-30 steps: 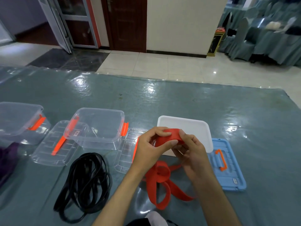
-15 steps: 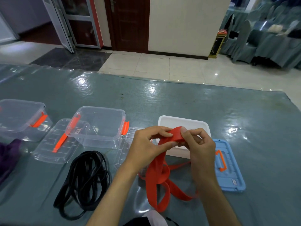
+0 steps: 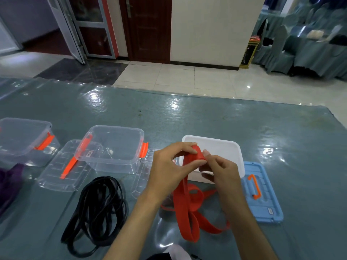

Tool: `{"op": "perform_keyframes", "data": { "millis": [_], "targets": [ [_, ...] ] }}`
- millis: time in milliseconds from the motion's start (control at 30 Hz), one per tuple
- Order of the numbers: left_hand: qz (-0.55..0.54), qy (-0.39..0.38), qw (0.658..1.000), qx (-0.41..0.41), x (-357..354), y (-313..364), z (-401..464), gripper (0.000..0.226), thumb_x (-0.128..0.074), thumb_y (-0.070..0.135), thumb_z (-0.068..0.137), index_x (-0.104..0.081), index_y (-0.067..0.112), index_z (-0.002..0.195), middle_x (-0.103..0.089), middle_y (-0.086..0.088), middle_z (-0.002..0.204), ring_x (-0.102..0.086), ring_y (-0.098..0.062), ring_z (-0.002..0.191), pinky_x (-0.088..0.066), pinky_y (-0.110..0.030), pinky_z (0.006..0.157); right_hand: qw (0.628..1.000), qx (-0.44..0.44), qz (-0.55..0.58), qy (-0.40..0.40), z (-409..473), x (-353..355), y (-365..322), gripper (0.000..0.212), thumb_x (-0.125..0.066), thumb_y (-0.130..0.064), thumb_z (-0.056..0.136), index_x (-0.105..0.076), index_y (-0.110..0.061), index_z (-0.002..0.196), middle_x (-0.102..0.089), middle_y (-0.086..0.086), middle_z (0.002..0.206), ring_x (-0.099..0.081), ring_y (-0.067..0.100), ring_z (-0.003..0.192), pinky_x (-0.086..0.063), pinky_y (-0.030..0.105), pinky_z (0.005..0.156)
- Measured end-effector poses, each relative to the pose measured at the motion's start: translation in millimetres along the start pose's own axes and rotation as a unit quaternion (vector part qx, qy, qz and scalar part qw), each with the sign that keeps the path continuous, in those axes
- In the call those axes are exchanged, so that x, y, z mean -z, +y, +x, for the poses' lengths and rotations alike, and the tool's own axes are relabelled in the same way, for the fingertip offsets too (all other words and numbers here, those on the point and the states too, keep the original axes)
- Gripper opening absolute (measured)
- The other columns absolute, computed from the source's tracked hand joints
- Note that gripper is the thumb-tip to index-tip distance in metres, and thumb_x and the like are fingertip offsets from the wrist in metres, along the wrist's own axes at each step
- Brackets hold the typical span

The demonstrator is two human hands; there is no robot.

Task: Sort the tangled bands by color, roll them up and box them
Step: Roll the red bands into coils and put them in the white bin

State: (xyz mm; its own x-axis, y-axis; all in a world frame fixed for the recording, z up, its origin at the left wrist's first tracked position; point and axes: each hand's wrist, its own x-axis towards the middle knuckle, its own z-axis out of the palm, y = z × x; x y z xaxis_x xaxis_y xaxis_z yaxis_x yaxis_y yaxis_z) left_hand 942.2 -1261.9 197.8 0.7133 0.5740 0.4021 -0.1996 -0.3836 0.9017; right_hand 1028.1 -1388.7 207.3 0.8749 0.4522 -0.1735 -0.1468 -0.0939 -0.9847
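Both hands hold the top end of a wide red band (image 3: 189,207) above the table, in front of a white box (image 3: 221,147). My left hand (image 3: 169,166) pinches the small rolled start of the band between thumb and fingers. My right hand (image 3: 219,169) pinches the same roll from the right side. The rest of the red band hangs down and lies looped on the table. A heap of black band (image 3: 97,209) lies to the left. A purple band (image 3: 9,181) shows at the left edge.
Two clear boxes (image 3: 112,147) (image 3: 22,139) with orange clips stand at the left, with clear lids (image 3: 63,169) (image 3: 146,175) beside them. A blue lid (image 3: 262,196) with an orange handle lies right of the white box. The grey-green table reaches far back.
The roll in my fingers has been turned further, and my hands stay together in front of the white box. The hanging red loops have shifted slightly.
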Motion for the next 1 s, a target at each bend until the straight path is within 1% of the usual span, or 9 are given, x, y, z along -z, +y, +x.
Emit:
{"op": "perform_keyframes", "data": {
  "millis": [67,133,233,333,467,667,833,933,1000],
  "targets": [
    [0.004,0.013,1.0,0.0,-5.6,-1.4,-0.2,0.024,-0.092,0.02,0.076,-0.079,0.016,0.095,-0.076,0.01,0.115,-0.073,-0.012,0.111,-0.059,-0.036,0.097,1.0,-0.009,-0.006,-0.005,-0.4,-1.1,2.8,0.035,-0.062,-0.033,0.102,-0.08,-0.01,0.084,-0.077,0.009,0.076,-0.072,0.014,0.073,-0.057,0.027,0.069],
    [-0.012,0.014,0.999,0.032,-12.3,-3.0,-0.5,0.025,-0.091,0.02,0.078,-0.079,0.015,0.099,-0.076,0.011,0.115,-0.072,-0.011,0.112,-0.058,-0.036,0.1,1.0,-0.011,0.0,0.006,0.0,-1.4,3.7,0.036,-0.059,-0.033,0.103,-0.081,-0.009,0.087,-0.077,0.011,0.077,-0.071,0.014,0.07,-0.057,0.025,0.068],
    [-0.017,-0.022,0.997,0.066,-19.3,-6.2,-1.3,0.028,-0.089,0.022,0.082,-0.076,0.018,0.107,-0.075,0.013,0.117,-0.07,-0.011,0.115,-0.055,-0.039,0.104,1.0,-0.018,0.013,0.015,-0.4,1.1,5.5,0.035,-0.057,-0.031,0.104,-0.082,-0.011,0.089,-0.077,0.013,0.079,-0.07,0.013,0.069,-0.057,0.023,0.066],
    [-0.003,-0.064,0.995,0.074,-19.2,-7.9,-0.2,0.037,-0.09,0.025,0.08,-0.075,0.025,0.113,-0.072,0.017,0.123,-0.068,-0.007,0.117,-0.054,-0.036,0.104,0.998,-0.036,0.039,0.023,-2.0,4.6,7.5,0.033,-0.057,-0.025,0.104,-0.082,-0.013,0.085,-0.077,0.014,0.082,-0.068,0.014,0.069,-0.056,0.022,0.063],
    [-0.008,-0.093,0.992,0.084,-16.8,-4.5,2.0,0.038,-0.088,0.022,0.081,-0.076,0.028,0.116,-0.073,0.018,0.117,-0.069,-0.007,0.113,-0.055,-0.033,0.101,0.999,-0.035,0.03,0.018,0.7,8.5,7.9,0.035,-0.057,-0.025,0.105,-0.081,-0.013,0.082,-0.077,0.01,0.077,-0.069,0.012,0.067,-0.056,0.023,0.066],
    [0.06,-0.132,0.986,0.086,-10.6,-6.8,4.9,0.041,-0.088,0.033,0.081,-0.073,0.038,0.12,-0.074,0.019,0.106,-0.07,-0.005,0.102,-0.057,-0.032,0.095,0.998,-0.058,0.024,0.005,0.3,7.9,15.2,0.033,-0.055,-0.023,0.105,-0.08,-0.01,0.087,-0.078,0.012,0.085,-0.071,0.015,0.074,-0.057,0.023,0.065],
    [0.042,-0.111,0.991,0.061,-14.0,-5.4,-0.5,0.034,-0.08,0.027,0.091,-0.074,0.034,0.124,-0.073,0.021,0.115,-0.067,0.001,0.111,-0.055,-0.029,0.1,0.999,-0.032,0.004,-0.008,5.0,14.7,17.5,0.032,-0.055,-0.021,0.105,-0.079,-0.008,0.09,-0.077,0.007,0.083,-0.071,0.011,0.076,-0.057,0.022,0.066],
    [0.007,-0.085,0.994,0.066,-12.5,-4.2,-1.9,0.034,-0.077,0.024,0.094,-0.073,0.035,0.126,-0.073,0.018,0.119,-0.066,-0.006,0.117,-0.054,-0.031,0.101,0.999,0.012,-0.034,0.007,9.5,13.5,14.8,0.023,-0.058,-0.019,0.104,-0.078,-0.009,0.099,-0.076,0.006,0.096,-0.071,0.014,0.085,-0.055,0.024,0.067],
    [-0.009,-0.075,0.996,0.055,-8.9,-2.0,0.2,0.034,-0.075,0.022,0.095,-0.072,0.034,0.127,-0.072,0.016,0.12,-0.066,-0.013,0.119,-0.053,-0.032,0.102,0.999,0.049,-0.007,0.01,6.9,10.8,12.2,0.016,-0.064,-0.015,0.101,-0.072,-0.011,0.113,-0.077,0.003,0.101,-0.073,0.016,0.084,-0.056,0.027,0.069]
  ]
}}
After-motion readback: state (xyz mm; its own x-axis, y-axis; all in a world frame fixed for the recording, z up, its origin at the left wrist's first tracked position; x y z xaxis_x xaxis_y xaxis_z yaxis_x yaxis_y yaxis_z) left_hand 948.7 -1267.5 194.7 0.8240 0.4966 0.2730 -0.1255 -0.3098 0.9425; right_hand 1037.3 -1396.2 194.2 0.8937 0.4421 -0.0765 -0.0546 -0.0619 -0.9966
